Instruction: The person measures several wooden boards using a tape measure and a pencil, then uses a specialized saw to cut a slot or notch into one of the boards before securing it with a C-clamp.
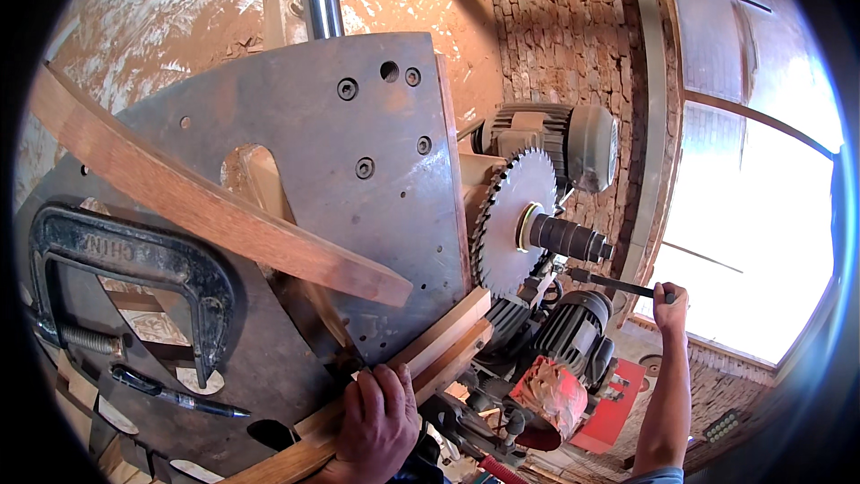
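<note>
My right hand (670, 306) is wrapped round the end of a dark metal bar (620, 283), perhaps a lever or wrench handle. The bar's other end reaches in below the stepped dark spindle (573, 235), among machine parts I cannot make out. On that spindle sits a toothed circular saw blade (515, 233), beside the edge of a steel table plate (358, 215). My left hand (376, 417) has its fingers curled over wooden strips (439, 341) along the plate's near edge. Its thumb and palm are partly hidden.
A curved wooden piece (233, 206) lies across the plate. To its left are a black C-clamp (210, 296) and a dark pen (179, 394). Electric motors stand behind the blade (591, 148) and below it (578, 332). A red, torn-covered part (551, 399) sits lower down, near a brick wall.
</note>
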A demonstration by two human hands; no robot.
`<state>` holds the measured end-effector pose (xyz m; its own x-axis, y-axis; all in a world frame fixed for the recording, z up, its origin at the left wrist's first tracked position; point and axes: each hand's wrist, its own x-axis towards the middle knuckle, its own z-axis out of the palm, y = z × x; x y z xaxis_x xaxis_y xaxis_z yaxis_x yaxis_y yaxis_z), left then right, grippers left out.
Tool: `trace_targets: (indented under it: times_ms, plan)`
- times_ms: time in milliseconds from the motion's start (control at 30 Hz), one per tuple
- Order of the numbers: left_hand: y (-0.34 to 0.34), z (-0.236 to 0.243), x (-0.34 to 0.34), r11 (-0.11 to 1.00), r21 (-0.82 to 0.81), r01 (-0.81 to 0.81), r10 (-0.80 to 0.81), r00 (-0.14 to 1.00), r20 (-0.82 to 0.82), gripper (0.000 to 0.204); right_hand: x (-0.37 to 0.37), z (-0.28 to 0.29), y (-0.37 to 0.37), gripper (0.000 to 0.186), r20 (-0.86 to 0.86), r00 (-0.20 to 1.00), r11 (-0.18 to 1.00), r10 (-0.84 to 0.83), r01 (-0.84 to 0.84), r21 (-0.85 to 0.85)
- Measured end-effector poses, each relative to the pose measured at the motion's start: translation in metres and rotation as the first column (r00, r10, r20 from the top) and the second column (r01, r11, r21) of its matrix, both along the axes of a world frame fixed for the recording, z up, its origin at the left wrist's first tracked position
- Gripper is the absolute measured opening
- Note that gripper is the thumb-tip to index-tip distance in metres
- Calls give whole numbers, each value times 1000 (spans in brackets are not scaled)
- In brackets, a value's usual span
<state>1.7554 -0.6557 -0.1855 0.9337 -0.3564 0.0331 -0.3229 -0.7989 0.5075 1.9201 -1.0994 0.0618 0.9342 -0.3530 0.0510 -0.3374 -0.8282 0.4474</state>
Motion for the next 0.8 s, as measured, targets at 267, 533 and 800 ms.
trace_targets:
  times_ms: [267,533,800]
  plan:
    - [1,-1,-1,1000,-22,15,-16,1000,-25,36,14,8,-37,38,11,981,981,-193,192,33]
    - [3,-2,-1,998,-39,42,-44,998,-51,37,33,7,-29,27,22,867,850,-498,483,210]
    - [8,3,4,995,-65,75,-82,992,-99,38,23,0,-24,42,151,891,902,-428,411,128]
